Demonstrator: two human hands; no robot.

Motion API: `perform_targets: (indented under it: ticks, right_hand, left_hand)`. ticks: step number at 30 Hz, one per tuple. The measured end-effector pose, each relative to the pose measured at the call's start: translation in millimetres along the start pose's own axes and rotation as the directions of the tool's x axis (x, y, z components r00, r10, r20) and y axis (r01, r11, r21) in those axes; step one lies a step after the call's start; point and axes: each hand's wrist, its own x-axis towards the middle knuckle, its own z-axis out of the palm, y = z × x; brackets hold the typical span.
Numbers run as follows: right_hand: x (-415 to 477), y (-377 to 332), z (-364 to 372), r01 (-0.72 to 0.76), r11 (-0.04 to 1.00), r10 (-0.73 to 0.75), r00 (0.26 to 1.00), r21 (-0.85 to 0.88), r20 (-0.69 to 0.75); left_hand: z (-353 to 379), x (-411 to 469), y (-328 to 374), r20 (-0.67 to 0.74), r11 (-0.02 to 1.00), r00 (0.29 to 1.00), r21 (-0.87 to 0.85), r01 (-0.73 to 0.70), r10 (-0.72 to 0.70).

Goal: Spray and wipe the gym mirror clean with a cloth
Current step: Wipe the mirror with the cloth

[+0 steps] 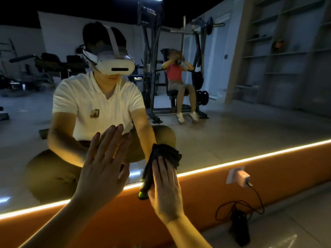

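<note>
Nearest, right hand (166, 190): fingers straight and together, palm flat, pressing cloth (162, 156) onto mirror (250, 122) just above its lower edge. No curl round the fabric, no pinch; held there by pressure alone.

Cloth dark, bunched into soft folds, spilling out above the fingertips and hanging down past the heel of the palm. Judged light, limp and easily squashed, likely to glide well over the mirror and to slip free if pressure eases. Best taken with a spread palm over the thick of the bunch, loose ends tucked under. Small green thing (142, 195) peeking out at the bottom end of the cloth, against the lower edge; cannot tell what.

Mirror itself stiff, smooth and breakable: firm, even pressure called for, nothing sharper.

Left hand (103, 169) also open, fingers straight and slightly fanned, apparently laid flat on the mirror left of the cloth, apart from it, holding nothing.

Along the lower edge, a lit strip (259, 154); under it an orange wall (206, 203). Right of the 2 hands, a white plug (239, 177) in that wall, cable (258, 199) looping down to a black pack (240, 230) on the floor (290, 221).

Within the mirror, only reflections: 1 crouching person (98, 97) in a headset, gym machines (154, 59), 1 seated person (176, 77) further back.
</note>
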Motion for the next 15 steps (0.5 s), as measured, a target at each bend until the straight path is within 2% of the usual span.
perform_targets:
  ticks: [1,2,4,6,8,11,13,15]
  right_hand:
    - [0.7,7.5,-6.9,0.036,0.999,-0.036,0.999,0.005,0.0]
    - [1.0,18.2,-14.1,0.004,1.0,-0.004,1.0,0.021,0.0]
    - [2.3,39.5,-27.1,-0.169,0.981,0.171,0.985,0.095,-0.016]
    - [1.2,68.6,-31.2,-0.343,0.926,0.358,0.931,0.162,-0.075]
    - [3.3,97.2,-36.6,-0.488,0.849,0.518,0.843,0.2,-0.143]
    - [11.1,95.1,-32.7,-0.605,0.768,0.636,0.759,0.21,-0.139]
    - [11.2,60.1,-23.7,-0.551,0.808,0.581,0.804,0.208,-0.13]
    - [5.1,20.7,-14.2,-0.389,0.898,0.414,0.905,0.207,-0.097]
  left_hand:
    - [2.7,0.0,-2.2,-0.022,1.0,1.0,0.016,0.002,-0.002]
    - [3.0,0.7,-1.1,-0.028,1.0,1.0,0.012,-0.001,0.002]
    - [4.1,1.3,3.4,-0.038,0.999,0.999,-0.036,0.031,-0.033]
    - [7.6,0.6,5.9,-0.061,0.999,0.998,-0.014,0.032,-0.033]
    - [10.0,-0.7,7.1,-0.069,0.999,0.997,-0.026,0.03,-0.032]
    - [10.1,0.5,10.3,-0.089,0.999,0.995,-0.028,0.038,-0.04]
    - [10.6,1.2,10.9,-0.094,0.999,0.994,-0.025,0.048,-0.05]
    - [10.7,1.9,12.3,-0.098,0.999,0.994,-0.009,0.051,-0.051]
